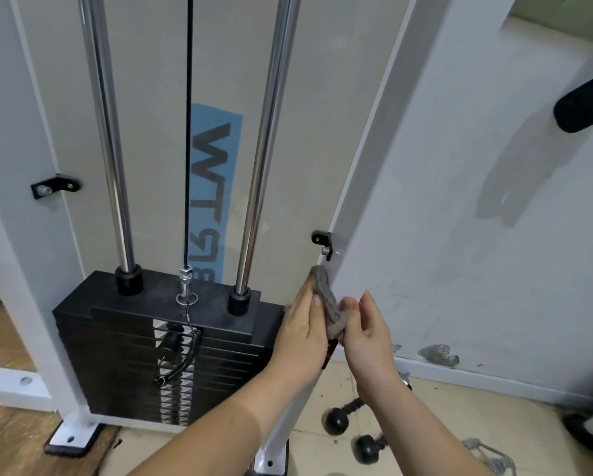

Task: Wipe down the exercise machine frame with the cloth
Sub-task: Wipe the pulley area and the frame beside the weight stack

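Note:
A white upright of the exercise machine frame slants down through the right of the view. A grey cloth is wrapped around its front edge, just below a black bracket. My left hand presses the cloth from the left side of the upright. From the right, my right hand pinches the cloth's lower end with thumb and fingers. Both hands sit level with the top of the black weight stack.
Two chrome guide rods and a black cable rise from the stack. A coiled selector pin hangs on the stack's front. Black-ended handles lie on the floor at lower right. A scuffed white wall stands right.

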`<state>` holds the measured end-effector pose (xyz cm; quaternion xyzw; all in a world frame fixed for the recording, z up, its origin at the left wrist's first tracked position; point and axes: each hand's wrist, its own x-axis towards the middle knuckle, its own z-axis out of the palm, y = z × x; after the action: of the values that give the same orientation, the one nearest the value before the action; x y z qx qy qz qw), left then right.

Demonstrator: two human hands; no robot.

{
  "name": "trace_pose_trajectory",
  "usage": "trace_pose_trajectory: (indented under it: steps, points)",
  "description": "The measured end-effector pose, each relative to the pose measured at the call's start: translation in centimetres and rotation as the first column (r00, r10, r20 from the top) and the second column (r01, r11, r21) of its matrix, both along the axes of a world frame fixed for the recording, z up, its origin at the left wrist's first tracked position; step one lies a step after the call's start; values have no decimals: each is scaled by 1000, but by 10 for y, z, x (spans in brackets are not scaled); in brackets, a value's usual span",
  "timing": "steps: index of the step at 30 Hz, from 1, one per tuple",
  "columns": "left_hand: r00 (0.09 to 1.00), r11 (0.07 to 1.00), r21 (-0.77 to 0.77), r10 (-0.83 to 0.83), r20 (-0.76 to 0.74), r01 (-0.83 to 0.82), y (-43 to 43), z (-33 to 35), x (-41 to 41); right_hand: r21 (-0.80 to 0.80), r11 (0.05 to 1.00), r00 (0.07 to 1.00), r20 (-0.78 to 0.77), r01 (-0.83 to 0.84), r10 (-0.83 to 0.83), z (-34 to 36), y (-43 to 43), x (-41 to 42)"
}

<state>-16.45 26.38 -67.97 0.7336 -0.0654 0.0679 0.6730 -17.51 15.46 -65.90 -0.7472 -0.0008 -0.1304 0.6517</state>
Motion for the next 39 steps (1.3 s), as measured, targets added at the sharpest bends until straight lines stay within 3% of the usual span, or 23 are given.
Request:
trace_pose_trajectory:
  steps: [3,5,7,12,16,23,26,29,34,37,39]
  points:
    - [995,988,153,-10,-95,24,3,-14,-4,-11,1000,1000,20,9,-9,0,1,1]
    - [991,997,59,-47,-123,55,4,-13,-6,-23,1000,999,26,19,-19,0,1,0]
    - [997,999,-32,-26,-75,24,-2,-7,-6,-33,999,1000,21,19,-19,-1,0,0]
    - [987,996,0,87,138,-87,-13,9,-14,-63,998,1000,20,-4,5,0,-5,1]
    - [995,997,44,64,83,-68,-1,-15,-9,-55,998,999,39,-9,11,1,-3,1]
    - [970,982,175,33,239,-76,-2,2,-7,-25,1000,1000,7,-11,11,2,-4,1]
    - [990,978,209,-28,140,-2,1,-37,-13,-30,999,999,3,-32,32,5,-5,-1]
    - [999,991,131,-5,51,-1,-5,-40,-19,-41,998,999,-8,-39,39,5,-6,-2]
    - [969,989,93,87,232,-111,-15,37,-15,-49,996,994,-90,-68,63,12,-11,-2]
    - [959,972,200,62,278,-121,-9,29,-17,-59,992,979,-177,-108,97,28,-19,-7]
    - [966,961,261,18,258,-88,-1,13,-17,-94,988,983,-145,-125,111,47,-22,-12]
